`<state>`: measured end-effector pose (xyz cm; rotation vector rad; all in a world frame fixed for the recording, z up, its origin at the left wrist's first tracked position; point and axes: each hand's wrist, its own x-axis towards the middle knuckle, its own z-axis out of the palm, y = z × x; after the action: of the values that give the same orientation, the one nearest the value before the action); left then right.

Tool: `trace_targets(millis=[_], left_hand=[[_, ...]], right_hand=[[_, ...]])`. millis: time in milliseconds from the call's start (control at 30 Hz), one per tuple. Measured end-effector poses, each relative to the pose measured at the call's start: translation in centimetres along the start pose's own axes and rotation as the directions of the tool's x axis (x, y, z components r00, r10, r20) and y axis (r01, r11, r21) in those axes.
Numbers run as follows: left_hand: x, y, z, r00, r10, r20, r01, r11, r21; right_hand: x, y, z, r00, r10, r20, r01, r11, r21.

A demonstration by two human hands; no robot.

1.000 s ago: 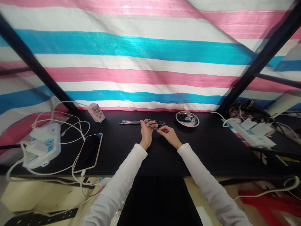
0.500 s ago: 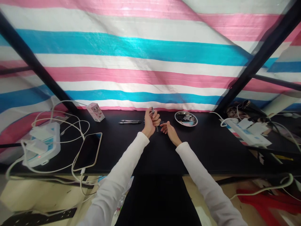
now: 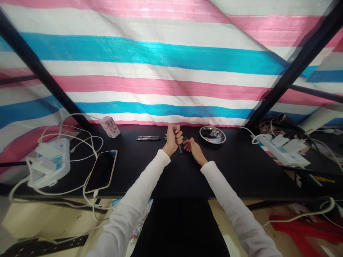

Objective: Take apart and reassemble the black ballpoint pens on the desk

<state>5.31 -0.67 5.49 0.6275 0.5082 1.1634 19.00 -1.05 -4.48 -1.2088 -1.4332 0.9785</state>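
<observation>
My left hand [image 3: 173, 140] is closed in a fist around a pen [image 3: 180, 150], thumb at its upper end. The pen's lower end points down out of the fist, toward the dark tabletop. Just right of it, my right hand [image 3: 195, 150] rests low over the table, fingers loosely apart, with nothing visible in them. Parts of another slim object show behind my fist, mostly hidden. To the left, pens [image 3: 148, 138] lie side by side. A round metal dish [image 3: 214, 143] at the right holds several dark pen parts [image 3: 209, 133].
A small pink box [image 3: 109, 127] stands at the back left. A phone [image 3: 102, 170] with a cable lies in front of it, beside a white power strip [image 3: 55, 162]. Another power strip [image 3: 288, 151] with plugs is at the right. Striped sheeting [image 3: 166, 85] hangs behind the table [image 3: 241, 171].
My left fist has tightened and turned more upright, and more of the pen's lower end shows below it. My right hand has hardly moved.
</observation>
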Motion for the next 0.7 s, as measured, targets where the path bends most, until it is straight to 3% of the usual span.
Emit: trace_targets(millis=[200,600,700], left_hand=[[0.12,0.12,-0.37,0.998,0.054,0.012,-0.054,0.998,0.013],[-0.28,0.27,-0.15,0.989,0.125,-0.08,-0.126,0.992,-0.007],[-0.33,0.3,-0.51,0.987,0.157,-0.028,-0.157,0.987,-0.033]], right_hand=[[-0.03,-0.05,0.04,1.0,0.013,0.005,-0.013,1.0,-0.01],[0.32,0.56,0.03,1.0,0.014,0.004,-0.014,1.0,0.002],[0.47,0.75,0.02,1.0,0.022,0.005,-0.022,1.0,0.005]])
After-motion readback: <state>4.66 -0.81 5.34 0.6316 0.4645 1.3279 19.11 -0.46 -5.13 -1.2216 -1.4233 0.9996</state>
